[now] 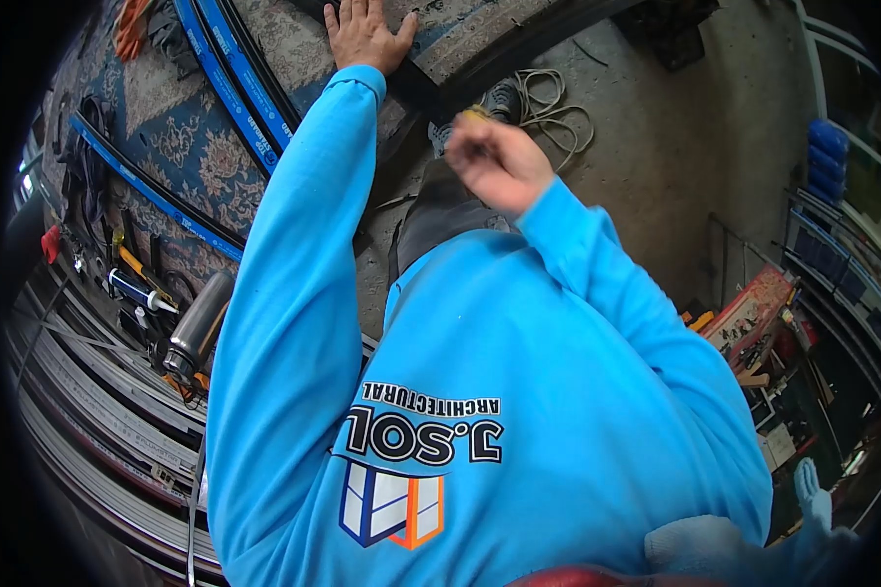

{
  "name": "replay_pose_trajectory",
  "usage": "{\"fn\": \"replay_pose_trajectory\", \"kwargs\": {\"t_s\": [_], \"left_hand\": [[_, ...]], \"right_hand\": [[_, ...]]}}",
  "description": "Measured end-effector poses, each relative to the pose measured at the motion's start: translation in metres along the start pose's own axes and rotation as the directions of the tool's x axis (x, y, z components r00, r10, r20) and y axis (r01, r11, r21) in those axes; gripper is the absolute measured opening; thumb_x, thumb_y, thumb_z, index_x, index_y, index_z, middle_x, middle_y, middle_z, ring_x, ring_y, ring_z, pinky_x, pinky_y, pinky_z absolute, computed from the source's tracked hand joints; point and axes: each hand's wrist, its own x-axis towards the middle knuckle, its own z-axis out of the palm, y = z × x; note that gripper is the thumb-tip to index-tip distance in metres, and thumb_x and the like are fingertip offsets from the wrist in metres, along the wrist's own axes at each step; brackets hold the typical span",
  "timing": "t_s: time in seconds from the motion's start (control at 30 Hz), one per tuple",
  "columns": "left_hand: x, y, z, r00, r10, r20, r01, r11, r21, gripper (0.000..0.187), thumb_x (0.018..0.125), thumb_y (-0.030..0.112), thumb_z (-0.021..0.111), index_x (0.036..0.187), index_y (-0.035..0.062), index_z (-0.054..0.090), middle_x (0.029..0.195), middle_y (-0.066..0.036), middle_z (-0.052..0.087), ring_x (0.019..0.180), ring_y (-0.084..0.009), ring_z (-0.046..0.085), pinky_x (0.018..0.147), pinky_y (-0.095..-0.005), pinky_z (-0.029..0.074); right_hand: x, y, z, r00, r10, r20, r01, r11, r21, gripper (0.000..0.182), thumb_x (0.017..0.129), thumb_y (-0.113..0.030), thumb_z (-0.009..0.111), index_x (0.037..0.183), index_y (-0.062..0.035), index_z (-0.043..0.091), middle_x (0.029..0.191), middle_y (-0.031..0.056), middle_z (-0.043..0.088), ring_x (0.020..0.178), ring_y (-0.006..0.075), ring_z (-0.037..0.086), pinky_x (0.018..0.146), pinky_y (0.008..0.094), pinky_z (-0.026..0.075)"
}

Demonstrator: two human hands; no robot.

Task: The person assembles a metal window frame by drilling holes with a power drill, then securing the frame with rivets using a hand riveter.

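Note:
At the top of the head view, my left hand [369, 37] lies flat with its fingers spread on a dark bar [411, 86] at the edge of the carpet-covered surface [181, 142]. My right hand [497, 164] is to the right and lower, blurred by motion, with its fingers curled. A small yellow thing [476, 114] shows at its fingertips, too blurred to make out. Long blue-and-black strips [227, 83] with white lettering lie on the carpet, left of my left arm.
A steel flask [198, 328], a sealant tube [142, 291] and orange gloves [130, 29] are at the left. Long profiles [108, 421] are stacked at lower left. A pale cable [563, 122] lies coiled on the floor. A red tool tray [754, 303] stands at the right.

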Motion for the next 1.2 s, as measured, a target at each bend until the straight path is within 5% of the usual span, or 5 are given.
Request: {"fn": "replay_pose_trajectory", "kwargs": {"t_s": [0.27, 0.5, 0.73, 0.8, 1.2], "left_hand": [[0.007, -0.004, -0.003, 1.000, -0.003, 0.000, 0.003, 1.000, -0.009, 0.073, 0.087, 0.048, 0.057, 0.143, 0.0030, 0.043, 0.150, -0.016, 0.040, 0.143, -0.0302, 0.030, 0.120, -0.0460, 0.012], [0.003, -0.030, 0.035, 0.994, 0.103, -0.041, -0.091, 0.968, 0.235, 0.076, 0.091, 0.064, 0.045, 0.150, 0.0172, 0.035, 0.155, -0.006, 0.035, 0.146, -0.0242, 0.025, 0.121, -0.0454, 0.007], [0.008, -0.028, 0.028, 0.992, 0.103, -0.069, -0.094, 0.987, 0.128, 0.073, 0.090, 0.057, 0.046, 0.148, 0.0147, 0.037, 0.154, -0.008, 0.036, 0.145, -0.0248, 0.026, 0.121, -0.0466, 0.007], [0.010, -0.024, 0.024, 0.997, 0.076, -0.025, -0.072, 0.987, 0.144, 0.075, 0.089, 0.057, 0.048, 0.148, 0.0134, 0.038, 0.153, -0.008, 0.037, 0.145, -0.0250, 0.027, 0.120, -0.0467, 0.008], [0.206, 0.119, 0.052, 0.941, 0.327, 0.082, -0.287, 0.905, -0.314, 0.062, 0.090, 0.042, 0.062, 0.141, 0.0109, 0.045, 0.143, -0.018, 0.046, 0.132, -0.0361, 0.043, 0.108, -0.0492, 0.034]], "right_hand": [[-0.026, -0.022, -0.019, 0.750, -0.375, -0.545, 0.367, 0.921, -0.130, 0.010, 0.090, 0.005, 0.051, 0.080, 0.0050, 0.052, 0.091, 0.0153, 0.054, 0.082, 0.0251, 0.060, 0.086, 0.0362, 0.056], [-0.018, -0.032, -0.004, 0.980, 0.111, -0.168, -0.100, 0.993, 0.068, 0.002, 0.093, 0.002, 0.049, 0.091, 0.0012, 0.050, 0.071, 0.0016, 0.050, 0.063, 0.0107, 0.052, 0.072, 0.0279, 0.051], [-0.132, -0.124, -0.033, 0.761, -0.450, -0.467, 0.472, 0.878, -0.076, 0.007, 0.089, 0.008, 0.048, 0.085, 0.0028, 0.048, 0.074, 0.0068, 0.051, 0.065, 0.0170, 0.053, 0.072, 0.0323, 0.053], [-0.152, -0.145, -0.041, 0.435, -0.734, -0.522, 0.676, 0.649, -0.349, 0.007, 0.087, 0.009, 0.047, 0.085, 0.0026, 0.048, 0.075, 0.0083, 0.053, 0.067, 0.0198, 0.055, 0.074, 0.0351, 0.055], [-0.150, -0.268, 0.007, 0.478, -0.724, -0.498, 0.813, 0.579, -0.062, 0.010, 0.086, 0.007, 0.047, 0.078, 0.0012, 0.050, 0.075, 0.0107, 0.055, 0.072, 0.0237, 0.058, 0.080, 0.0398, 0.056]]}}
